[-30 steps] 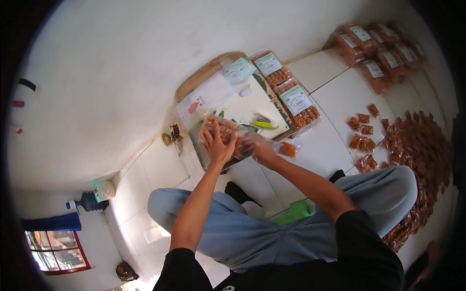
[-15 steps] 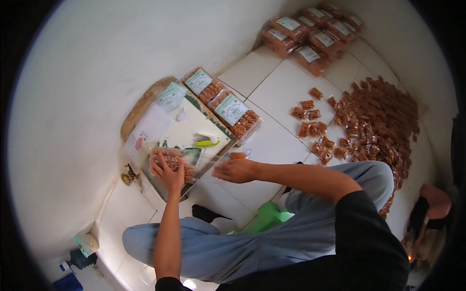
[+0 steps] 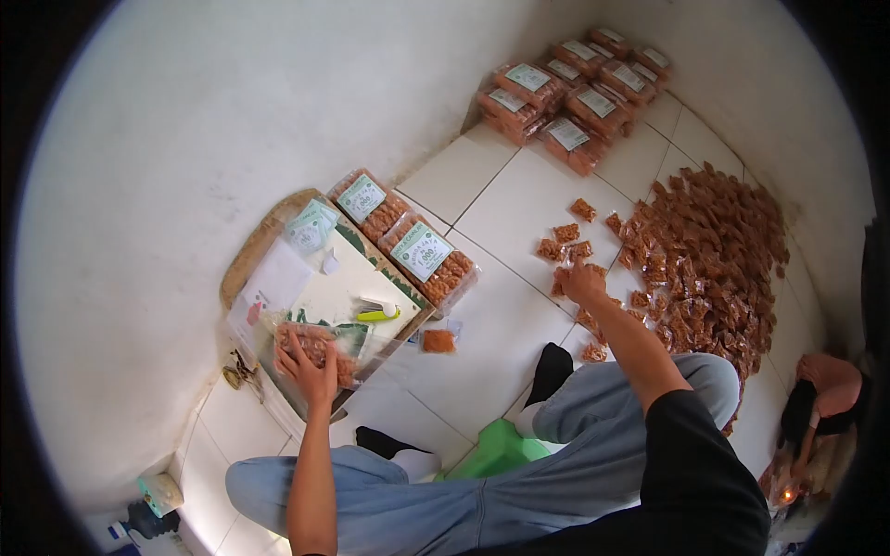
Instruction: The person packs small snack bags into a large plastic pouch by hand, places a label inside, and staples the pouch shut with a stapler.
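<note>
My left hand (image 3: 313, 368) rests with spread fingers on a clear plastic bag of small brown packets (image 3: 345, 357), which lies on the near left part of the low table (image 3: 345, 278). The bag's loose end stretches to the right. My right hand (image 3: 582, 281) is out over the floor, its fingers closed down on small snack packets (image 3: 575, 250); what they hold is too small to make out. A yellow-green stapler (image 3: 377, 313) lies on the table. Two labelled full packs (image 3: 428, 259) sit along its right edge.
A large heap of small packets (image 3: 709, 259) covers the floor on the right. Labelled packs (image 3: 570, 97) are stacked by the wall. One orange packet (image 3: 438, 341) lies beside the table. Green cloth (image 3: 501, 449) is between my legs. Another person (image 3: 825, 394) is at the far right.
My right hand has left the bag's open end and reached right to the small packets on the floor. My left hand stays on the bag. The view has shifted toward the right.
</note>
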`<act>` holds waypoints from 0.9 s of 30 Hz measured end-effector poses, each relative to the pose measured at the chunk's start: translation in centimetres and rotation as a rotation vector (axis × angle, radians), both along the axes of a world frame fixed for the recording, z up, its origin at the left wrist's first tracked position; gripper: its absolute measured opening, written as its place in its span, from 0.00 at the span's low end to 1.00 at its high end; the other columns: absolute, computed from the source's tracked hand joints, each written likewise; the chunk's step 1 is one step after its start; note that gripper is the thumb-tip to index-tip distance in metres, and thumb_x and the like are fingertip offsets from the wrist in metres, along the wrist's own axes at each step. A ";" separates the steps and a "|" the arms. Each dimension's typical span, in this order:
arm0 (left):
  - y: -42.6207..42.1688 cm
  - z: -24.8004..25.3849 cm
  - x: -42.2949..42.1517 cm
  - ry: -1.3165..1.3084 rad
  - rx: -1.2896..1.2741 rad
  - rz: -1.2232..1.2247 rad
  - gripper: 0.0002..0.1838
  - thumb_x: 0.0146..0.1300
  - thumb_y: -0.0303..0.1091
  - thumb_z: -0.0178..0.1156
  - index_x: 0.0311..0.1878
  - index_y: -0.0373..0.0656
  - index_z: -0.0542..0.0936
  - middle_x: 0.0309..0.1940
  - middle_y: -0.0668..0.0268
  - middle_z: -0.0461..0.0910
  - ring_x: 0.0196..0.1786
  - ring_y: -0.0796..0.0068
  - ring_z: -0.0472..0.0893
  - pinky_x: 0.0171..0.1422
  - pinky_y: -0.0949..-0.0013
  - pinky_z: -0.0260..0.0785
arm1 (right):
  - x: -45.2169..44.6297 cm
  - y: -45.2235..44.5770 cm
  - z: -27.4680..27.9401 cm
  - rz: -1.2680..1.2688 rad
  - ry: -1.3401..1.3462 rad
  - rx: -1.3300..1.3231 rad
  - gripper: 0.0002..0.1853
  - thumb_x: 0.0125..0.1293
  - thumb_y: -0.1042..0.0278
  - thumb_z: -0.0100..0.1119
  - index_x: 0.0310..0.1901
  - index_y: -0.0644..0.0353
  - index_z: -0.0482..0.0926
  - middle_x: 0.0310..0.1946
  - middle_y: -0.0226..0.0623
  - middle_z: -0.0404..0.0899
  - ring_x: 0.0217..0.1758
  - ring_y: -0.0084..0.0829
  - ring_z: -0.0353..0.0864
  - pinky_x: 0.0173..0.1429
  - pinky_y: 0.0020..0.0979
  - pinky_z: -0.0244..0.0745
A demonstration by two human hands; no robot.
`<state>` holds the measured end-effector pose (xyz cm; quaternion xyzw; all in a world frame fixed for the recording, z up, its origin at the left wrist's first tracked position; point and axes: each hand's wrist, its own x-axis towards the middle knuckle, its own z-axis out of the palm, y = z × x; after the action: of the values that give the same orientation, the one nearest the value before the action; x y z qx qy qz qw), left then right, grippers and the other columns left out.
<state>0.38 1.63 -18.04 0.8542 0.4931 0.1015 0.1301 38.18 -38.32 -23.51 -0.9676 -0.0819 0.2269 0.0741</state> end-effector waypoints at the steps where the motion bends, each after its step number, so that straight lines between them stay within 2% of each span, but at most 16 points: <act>1: 0.0 0.0 -0.1 0.003 0.005 0.003 0.53 0.58 0.69 0.60 0.79 0.55 0.50 0.78 0.42 0.34 0.79 0.35 0.32 0.78 0.38 0.33 | -0.1 0.0 -0.7 0.003 0.003 0.005 0.41 0.65 0.35 0.53 0.68 0.61 0.60 0.54 0.59 0.76 0.54 0.51 0.82 0.58 0.49 0.77; 3: 0.0 0.0 -0.1 -0.011 -0.002 -0.005 0.53 0.58 0.68 0.60 0.79 0.53 0.51 0.78 0.40 0.35 0.79 0.34 0.32 0.78 0.38 0.33 | -1.0 0.3 -1.3 0.072 -0.048 -0.084 0.42 0.65 0.35 0.53 0.68 0.62 0.60 0.59 0.63 0.70 0.55 0.50 0.81 0.56 0.50 0.78; 4: -0.1 0.1 0.0 -0.013 0.005 0.002 0.53 0.58 0.68 0.60 0.79 0.53 0.51 0.78 0.40 0.35 0.79 0.34 0.32 0.78 0.38 0.33 | -1.4 0.7 0.0 0.214 -0.027 -0.131 0.37 0.66 0.39 0.53 0.66 0.61 0.65 0.61 0.55 0.69 0.55 0.50 0.82 0.54 0.50 0.79; 5: -0.2 0.1 0.0 -0.021 -0.005 -0.002 0.53 0.58 0.68 0.60 0.79 0.53 0.51 0.78 0.40 0.35 0.79 0.34 0.32 0.78 0.38 0.33 | -1.2 0.4 -3.0 0.220 -0.028 -0.126 0.37 0.66 0.39 0.53 0.66 0.61 0.65 0.61 0.55 0.69 0.55 0.50 0.82 0.54 0.50 0.79; 7: -0.3 0.4 0.1 -0.027 -0.013 0.000 0.52 0.58 0.68 0.61 0.79 0.53 0.51 0.78 0.40 0.34 0.78 0.33 0.32 0.78 0.38 0.33 | 0.0 -0.3 -10.3 0.149 -0.096 -0.091 0.29 0.68 0.46 0.53 0.62 0.60 0.71 0.60 0.47 0.71 0.54 0.50 0.82 0.53 0.49 0.80; 8: -0.4 0.5 0.1 -0.023 -0.023 0.003 0.52 0.58 0.67 0.61 0.79 0.53 0.51 0.78 0.40 0.34 0.78 0.33 0.32 0.78 0.38 0.32 | -0.6 0.5 -8.9 0.158 -0.093 -0.155 0.21 0.69 0.54 0.51 0.57 0.59 0.76 0.60 0.41 0.71 0.54 0.47 0.82 0.52 0.48 0.81; 12: -0.5 0.6 0.2 -0.005 -0.034 0.010 0.52 0.59 0.66 0.61 0.79 0.53 0.50 0.78 0.41 0.34 0.78 0.33 0.33 0.78 0.38 0.33 | -1.5 1.5 -7.2 0.235 -0.072 -0.109 0.22 0.68 0.57 0.51 0.60 0.59 0.72 0.58 0.45 0.74 0.53 0.46 0.83 0.52 0.48 0.81; 14: -0.4 0.4 0.2 -0.007 -0.031 0.016 0.52 0.59 0.66 0.61 0.79 0.53 0.50 0.78 0.40 0.34 0.78 0.33 0.33 0.78 0.38 0.33 | -1.6 2.3 -5.0 0.120 0.032 -0.125 0.30 0.67 0.54 0.54 0.66 0.60 0.64 0.52 0.51 0.80 0.51 0.48 0.84 0.51 0.48 0.80; 15: -0.4 0.3 0.0 -0.008 -0.034 0.009 0.52 0.59 0.66 0.61 0.79 0.53 0.50 0.78 0.40 0.34 0.78 0.33 0.33 0.78 0.38 0.33 | -1.5 2.7 -4.0 0.137 0.034 -0.123 0.30 0.67 0.54 0.54 0.66 0.60 0.64 0.52 0.51 0.80 0.51 0.48 0.84 0.51 0.48 0.80; 17: -0.6 0.5 0.3 -0.003 -0.040 0.029 0.52 0.58 0.66 0.61 0.79 0.52 0.50 0.78 0.40 0.33 0.78 0.33 0.33 0.79 0.38 0.33 | -0.5 3.0 -2.6 0.008 -0.039 -0.028 0.37 0.66 0.50 0.54 0.69 0.63 0.56 0.45 0.56 0.83 0.49 0.52 0.85 0.51 0.50 0.80; 18: -0.7 0.7 0.4 -0.006 -0.042 0.022 0.52 0.58 0.66 0.61 0.79 0.52 0.50 0.78 0.40 0.33 0.78 0.33 0.33 0.79 0.38 0.33 | 0.5 3.2 -3.1 -0.134 -0.076 0.021 0.36 0.67 0.48 0.52 0.69 0.63 0.57 0.42 0.57 0.83 0.48 0.56 0.84 0.52 0.53 0.79; 21: -0.7 1.1 0.2 0.022 -0.042 0.024 0.52 0.59 0.66 0.61 0.79 0.52 0.50 0.78 0.40 0.33 0.79 0.34 0.33 0.79 0.39 0.34 | 4.2 4.4 -4.1 -0.156 -0.077 0.116 0.37 0.67 0.50 0.52 0.71 0.62 0.56 0.46 0.58 0.82 0.52 0.56 0.82 0.55 0.52 0.78; 22: -0.8 1.0 0.3 0.009 -0.033 0.016 0.51 0.59 0.63 0.62 0.79 0.52 0.51 0.77 0.38 0.35 0.78 0.33 0.34 0.78 0.38 0.35 | 5.1 4.9 -4.7 -0.168 -0.076 0.150 0.37 0.66 0.51 0.52 0.72 0.62 0.56 0.47 0.58 0.82 0.53 0.56 0.82 0.56 0.52 0.78; 24: -0.8 0.8 0.3 0.008 -0.007 0.007 0.50 0.59 0.60 0.64 0.79 0.52 0.51 0.77 0.37 0.38 0.78 0.32 0.36 0.78 0.38 0.36 | 5.8 5.9 -5.6 0.038 0.017 0.030 0.28 0.64 0.55 0.54 0.67 0.47 0.65 0.50 0.53 0.81 0.55 0.52 0.81 0.56 0.49 0.78; 25: -0.6 0.6 0.2 0.012 -0.011 0.013 0.50 0.59 0.60 0.64 0.79 0.52 0.51 0.77 0.37 0.38 0.78 0.32 0.36 0.78 0.38 0.36 | 5.0 6.0 -6.0 0.043 0.021 0.026 0.28 0.64 0.55 0.54 0.67 0.47 0.65 0.50 0.53 0.81 0.55 0.52 0.81 0.56 0.49 0.78; 27: -0.5 0.1 0.0 0.015 -0.001 -0.002 0.52 0.59 0.66 0.60 0.79 0.53 0.51 0.77 0.39 0.34 0.78 0.32 0.34 0.78 0.38 0.35 | 2.8 5.5 -6.2 0.231 -0.088 0.015 0.24 0.63 0.63 0.54 0.63 0.43 0.69 0.54 0.48 0.76 0.59 0.50 0.77 0.57 0.51 0.75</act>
<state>0.35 1.14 -17.92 0.8553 0.4933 0.0949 0.1268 40.96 -32.85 -29.67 -0.9603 -0.1974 0.1906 0.0509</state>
